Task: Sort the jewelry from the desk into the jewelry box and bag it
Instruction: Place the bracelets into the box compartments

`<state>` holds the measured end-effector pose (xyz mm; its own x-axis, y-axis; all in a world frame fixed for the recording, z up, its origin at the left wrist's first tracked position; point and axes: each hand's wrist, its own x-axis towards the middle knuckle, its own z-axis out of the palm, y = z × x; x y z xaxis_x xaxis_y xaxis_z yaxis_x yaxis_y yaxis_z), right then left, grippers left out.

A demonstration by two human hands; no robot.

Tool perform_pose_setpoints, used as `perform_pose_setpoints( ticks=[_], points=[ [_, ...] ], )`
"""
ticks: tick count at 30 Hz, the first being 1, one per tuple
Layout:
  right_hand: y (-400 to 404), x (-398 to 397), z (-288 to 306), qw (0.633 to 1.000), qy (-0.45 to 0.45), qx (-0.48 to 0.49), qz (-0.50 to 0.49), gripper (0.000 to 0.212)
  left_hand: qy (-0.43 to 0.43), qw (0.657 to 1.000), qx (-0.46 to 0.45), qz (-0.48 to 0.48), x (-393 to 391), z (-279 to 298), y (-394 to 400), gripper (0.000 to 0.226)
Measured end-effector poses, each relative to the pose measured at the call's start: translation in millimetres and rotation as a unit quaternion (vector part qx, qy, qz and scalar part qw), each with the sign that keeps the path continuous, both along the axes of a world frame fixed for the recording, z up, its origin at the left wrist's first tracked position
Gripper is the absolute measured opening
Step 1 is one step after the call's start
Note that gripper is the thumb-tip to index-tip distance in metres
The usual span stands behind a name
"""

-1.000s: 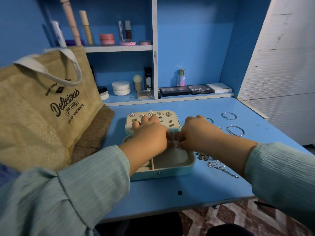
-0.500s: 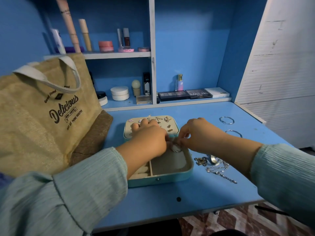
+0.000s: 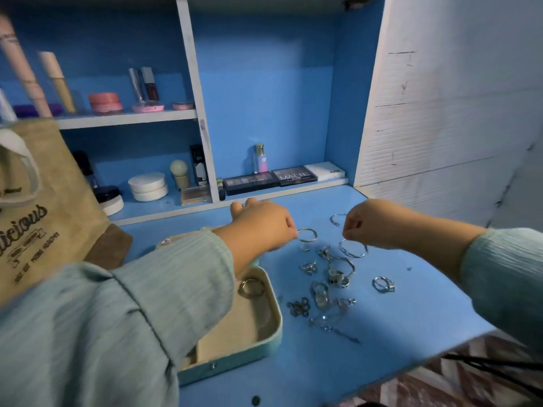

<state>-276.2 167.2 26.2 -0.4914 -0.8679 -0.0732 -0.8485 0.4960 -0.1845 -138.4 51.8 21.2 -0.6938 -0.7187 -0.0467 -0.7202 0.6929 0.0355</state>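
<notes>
Nearest: 1 jewelry box (image 3: 264, 342), mint w/ beige lining, open on desk (image 3: 382, 362) at front-left edge; partly covered by left sleeve (image 3: 117, 318). 1 ring (image 3: 250, 287) seen in its right compartment, near far wall. Other compartments hidden by sleeve.

Right of box, on desk: loose silver pile (image 3: 326, 292), approx. 7–8 small pcs (rings, links, 1 chain); exact count can't be told, pcs overlap and blur. 1 separate ring (image 3: 383, 284) lies apart, right of pile.

Beyond the pile: 3 bangles counted. Bangle A (image 3: 307, 235) is pinched at its left edge by left hand (image 3: 263, 227), fingers curled. Bangle B (image 3: 352, 248) sits just under right hand (image 3: 370, 223); fingers curled tight, tips at its rim. Whether it is actually held can't be told. Bangle C (image 3: 338, 218) lies on desk behind, untouched.

Left: 1 jute bag (image 3: 44, 215), upright, beside box.

Far: 2 shelves (image 3: 126, 118) w/ cosmetics. Lower level: 2 palettes (image 3: 270, 179), 1 small bottle (image 3: 261, 158), 1 white box (image 3: 324, 170).
</notes>
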Motion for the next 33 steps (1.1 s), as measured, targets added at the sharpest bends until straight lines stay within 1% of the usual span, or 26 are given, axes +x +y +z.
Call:
perform_pose_setpoints(
  ticks=[5, 8, 12, 18, 22, 26, 29, 33],
  points=[
    [5.3, -36.4, -12.4, 0.998, -0.002, 0.028, -0.054, 0.021, -0.064, 0.998, -0.004, -0.008, -42.1, -10.1, -15.6, 0.031],
    [1.6, -45.8, -22.6, 0.997, -0.012, 0.048, -0.057, 0.023, -0.093, 0.996, -0.015, -0.012, -57.3, -19.5, -22.6, 0.033],
    [-6.3, -50.6, -29.5, 0.997, -0.016, 0.043, -0.055, 0.029, -0.123, 0.992, -0.04, -0.012, -67.5, -29.9, -32.1, 0.033],
    [-12.5, -53.9, -36.7, 0.997, -0.013, 0.041, -0.064, 0.019, -0.106, 0.991, -0.084, -0.011, -75.0, -38.6, -41.8, 0.028],
    [-14.1, -57.4, -39.8, 0.997, -0.014, 0.042, -0.064, 0.021, -0.083, 0.99, -0.107, -0.036, -84.3, -38.5, -35.8, 0.03],
    [-13.9, -61.9, -40.4, 0.998, 0.0, 0.055, -0.043, 0.02, -0.018, 0.993, -0.07, -0.098, -99.6, -37.2, -29.6, 0.023],
    [-10.3, -64.2, -37.9, 0.998, -0.001, 0.066, -0.019, 0.014, -0.005, 0.989, -0.06, -0.136, -111.6, -39.8, -27.1, 0.024],
    [-6.3, -70.2, -35.6, 0.998, -0.023, 0.064, -0.001, 0.027, 0.004, 0.985, -0.064, -0.163, -121.9, -42.7, -27.6, 0.017]
  ],
)
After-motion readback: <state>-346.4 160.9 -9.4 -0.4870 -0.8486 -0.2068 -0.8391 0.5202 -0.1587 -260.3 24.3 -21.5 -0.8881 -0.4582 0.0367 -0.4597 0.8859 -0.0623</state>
